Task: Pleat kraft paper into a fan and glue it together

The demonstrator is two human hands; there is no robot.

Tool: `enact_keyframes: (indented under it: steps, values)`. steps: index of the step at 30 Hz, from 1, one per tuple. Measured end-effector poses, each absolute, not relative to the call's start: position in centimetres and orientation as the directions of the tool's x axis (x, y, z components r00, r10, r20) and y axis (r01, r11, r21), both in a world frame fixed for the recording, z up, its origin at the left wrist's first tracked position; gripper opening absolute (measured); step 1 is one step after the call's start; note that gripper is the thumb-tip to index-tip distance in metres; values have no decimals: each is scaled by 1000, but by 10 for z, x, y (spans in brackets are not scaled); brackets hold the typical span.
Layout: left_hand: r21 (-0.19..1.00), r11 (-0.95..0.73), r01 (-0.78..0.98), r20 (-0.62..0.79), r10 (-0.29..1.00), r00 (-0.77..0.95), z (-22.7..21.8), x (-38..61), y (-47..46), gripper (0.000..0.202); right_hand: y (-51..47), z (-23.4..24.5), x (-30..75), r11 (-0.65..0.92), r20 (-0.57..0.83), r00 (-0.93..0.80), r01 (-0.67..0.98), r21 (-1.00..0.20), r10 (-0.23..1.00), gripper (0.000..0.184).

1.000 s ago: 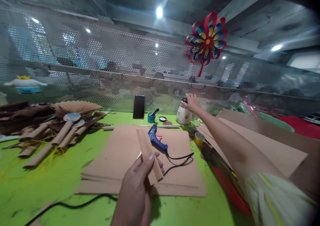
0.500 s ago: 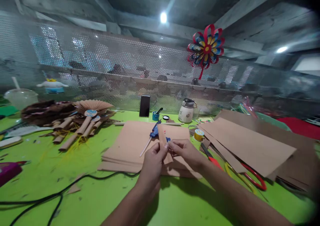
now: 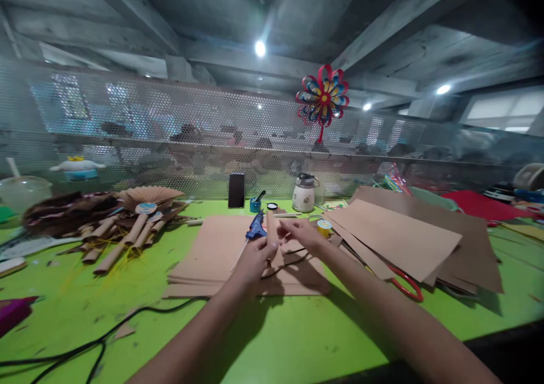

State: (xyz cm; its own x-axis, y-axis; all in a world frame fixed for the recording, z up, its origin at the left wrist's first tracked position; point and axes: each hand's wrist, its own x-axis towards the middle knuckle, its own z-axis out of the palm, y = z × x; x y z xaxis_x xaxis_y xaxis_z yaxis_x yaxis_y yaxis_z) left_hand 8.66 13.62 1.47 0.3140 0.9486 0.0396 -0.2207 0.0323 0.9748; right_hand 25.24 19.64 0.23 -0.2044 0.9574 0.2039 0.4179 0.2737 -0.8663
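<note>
You are holding the narrow brown paper strip [image 3: 271, 226] upright in your left hand [image 3: 256, 259], the thumb and fingers closing on its lower part above the stack of brown sheets [image 3: 195, 264] on the green worktop [image 3: 289, 338]. Your right hand [image 3: 306, 235] is sitting just beside it, fingers gathered toward the strip's edge; whether they are gripping the paper or only touching it, you cannot tell at this size. The two hands are standing close together, nearly meeting over the stack.

Judging by that pose, you are working the strip by hand, perhaps handling its edge or fold, and no tool is taking part. The blue glue gun [image 3: 255, 227] is lying on the stack behind your left hand, near the strip, its black cord [image 3: 293, 264] running across the sheets below your right fingers. The red-handled scissors [image 3: 407, 285] are resting to the right, partly under the loose brown sheets [image 3: 395, 238], and the yellow spool [image 3: 324, 227] is standing beyond your right hand.

For the next move, the left pinch is probably needing to stay steady, so that the right fingertips are meeting the edge squarely without creasing the paper or snagging the cord.
</note>
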Motion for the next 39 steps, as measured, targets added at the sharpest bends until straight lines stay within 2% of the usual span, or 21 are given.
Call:
enact_keyframes:
  steps: [3, 5, 7, 11, 15, 19, 22, 27, 33, 39]
  values:
    - [965, -78, -249, 123, 978, 171, 13, 75, 137, 27, 248, 14, 270, 226, 188, -131, 686, -692, 973, 39]
    - [970, -41, -239, 64, 994, 90, 5, 67, 139, 28, 279, 17, 278, 171, 139, -113, 825, -538, 984, 27]
    - [968, 64, -242, -54, 997, 48, -7, 59, 144, 30, 303, 18, 279, 125, 72, -105, 917, -378, 992, 25]
    - [934, 111, -340, -110, 994, 23, -27, 52, 159, 30, 337, 14, 270, 114, -78, -123, 988, -104, 989, 30]
    - [895, 178, -410, -173, 984, 49, -36, 52, 166, 31, 362, 10, 253, 201, -236, -183, 978, 56, 954, 29]
    - [882, 189, -431, -185, 981, 50, -34, 54, 159, 28, 380, 3, 243, 286, -328, -228, 948, 141, 917, 28]
    - [878, 171, -448, -169, 985, 44, -30, 55, 156, 27, 383, -3, 244, 303, -309, -239, 936, 178, 921, 28]
    - [877, 199, -437, -195, 979, 54, -29, 55, 158, 30, 371, -1, 256, 264, -186, -229, 944, 199, 956, 28]
    - [887, 196, -419, -189, 980, 58, -23, 54, 155, 25, 346, 29, 273, 211, -6, -214, 957, 200, 977, 27]
    - [883, 195, -428, -183, 981, 70, -17, 53, 152, 24, 283, 68, 330, 66, 240, -91, 992, 112, 966, 20]
